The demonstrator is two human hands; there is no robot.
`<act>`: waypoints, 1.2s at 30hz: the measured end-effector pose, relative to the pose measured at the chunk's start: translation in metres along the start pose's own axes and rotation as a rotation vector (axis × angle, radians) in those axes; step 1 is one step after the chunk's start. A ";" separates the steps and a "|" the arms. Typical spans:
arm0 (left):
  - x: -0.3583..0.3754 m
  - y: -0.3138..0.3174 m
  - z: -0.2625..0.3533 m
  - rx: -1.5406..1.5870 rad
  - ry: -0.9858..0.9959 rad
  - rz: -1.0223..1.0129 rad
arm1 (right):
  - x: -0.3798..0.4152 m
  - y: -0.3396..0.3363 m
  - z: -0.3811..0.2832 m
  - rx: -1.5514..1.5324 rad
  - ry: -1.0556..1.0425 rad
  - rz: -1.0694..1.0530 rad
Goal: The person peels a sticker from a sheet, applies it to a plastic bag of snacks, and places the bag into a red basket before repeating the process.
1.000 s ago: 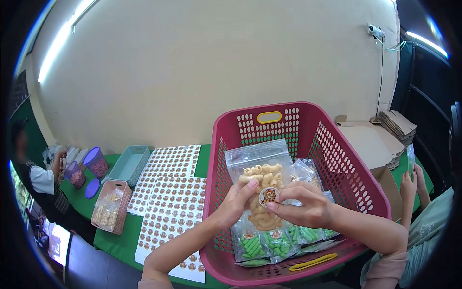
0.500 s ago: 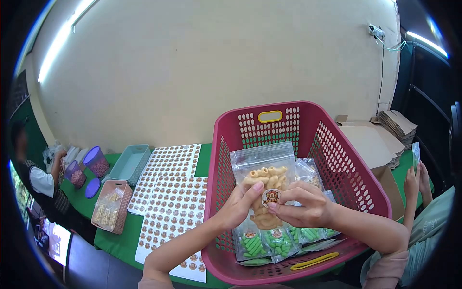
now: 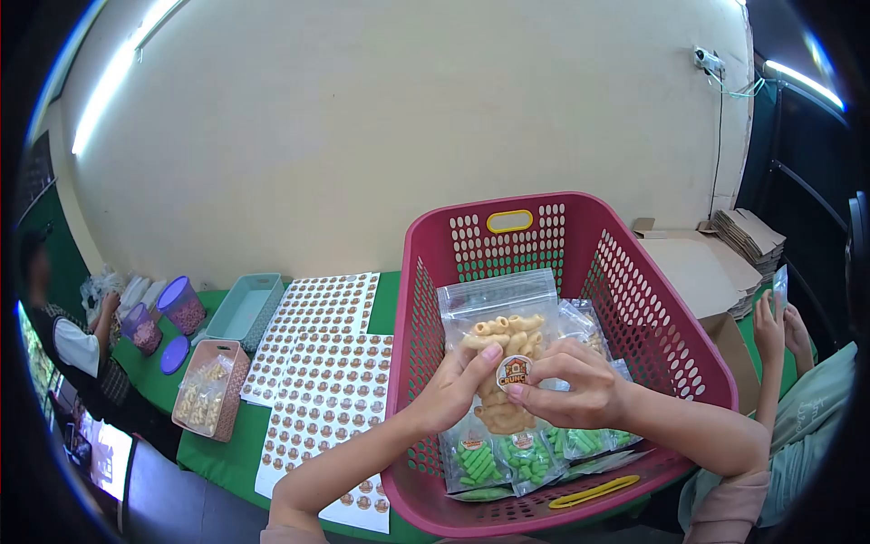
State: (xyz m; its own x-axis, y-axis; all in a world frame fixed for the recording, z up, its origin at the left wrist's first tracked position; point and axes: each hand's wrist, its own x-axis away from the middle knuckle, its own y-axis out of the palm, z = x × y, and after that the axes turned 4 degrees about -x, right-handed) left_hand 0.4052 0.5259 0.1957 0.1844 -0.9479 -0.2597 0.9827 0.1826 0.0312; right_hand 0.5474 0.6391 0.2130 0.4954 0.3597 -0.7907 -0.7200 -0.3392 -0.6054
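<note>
A clear zip bag of curled beige snacks [image 3: 500,417] is held upright over the maroon basket [image 3: 580,201]. My left hand [image 3: 456,388] grips the bag's left side, thumb across its front. With thumb and fingertips, my right hand [image 3: 576,385] pinches the edge of a round brown-and-white sticker [image 3: 514,373] at the front of the bag. Whether the sticker is fully stuck down cannot be made out. Below in the basket lie several clear bags of green snacks [image 3: 530,462], with labels, and bags of beige snacks [image 3: 594,334] behind my right hand.
Sticker sheets [image 3: 326,390] lie left of the basket. Beyond them are a pink basket of bags [image 3: 237,381], a teal basket [image 3: 272,283] and purple-lidded tubs [image 3: 186,310]. Cardboard [image 3: 698,272] is at right. People stand at both sides; the right one's hands [image 3: 770,331] hold a bag.
The held bag and both my hands have shifted very slightly to the right. At the right edge, the other person's hands and bag have moved a little.
</note>
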 end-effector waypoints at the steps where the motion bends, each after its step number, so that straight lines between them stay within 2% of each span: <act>1: 0.001 0.000 0.000 -0.048 0.008 0.014 | 0.001 0.000 0.000 0.001 0.002 -0.014; 6: 0.000 0.003 0.002 -0.063 0.043 -0.003 | -0.001 -0.001 -0.002 -0.003 0.008 -0.028; 8: -0.003 0.002 0.001 -0.046 0.014 -0.019 | -0.005 -0.003 -0.005 -0.056 0.087 0.086; 11: -0.003 0.004 -0.002 -0.106 0.012 0.041 | -0.012 -0.006 -0.011 -0.086 0.137 0.120; 13: 0.000 0.006 0.003 -0.123 0.019 0.025 | -0.010 -0.004 -0.009 -0.040 0.099 0.095; 16: 0.001 0.001 0.004 -0.144 -0.074 0.020 | -0.004 0.000 -0.007 -0.029 0.072 0.008; 17: 0.000 0.003 0.003 -0.146 -0.073 0.010 | -0.003 0.000 -0.006 -0.020 0.077 0.011; 19: 0.000 0.005 0.000 -0.090 -0.014 0.134 | -0.001 0.002 -0.004 -0.017 0.058 -0.004; 26: 0.001 0.005 0.000 -0.096 -0.032 0.131 | -0.003 0.002 -0.003 -0.039 0.052 0.042; 29: 0.002 0.008 0.007 -0.070 -0.010 0.115 | -0.004 0.000 -0.004 -0.067 0.078 0.082; 32: 0.002 0.005 0.010 -0.081 -0.015 0.065 | -0.010 -0.006 -0.007 -0.125 0.207 0.199; 36: 0.003 0.006 0.010 -0.069 -0.023 0.085 | -0.018 -0.015 -0.010 -0.094 0.236 0.204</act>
State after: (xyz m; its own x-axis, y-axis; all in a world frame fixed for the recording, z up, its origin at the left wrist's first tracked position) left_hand 0.4113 0.5218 0.2051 0.2680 -0.9339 -0.2368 0.9601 0.2792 -0.0149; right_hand 0.5541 0.6288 0.2352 0.4522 0.0678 -0.8894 -0.7739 -0.4660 -0.4290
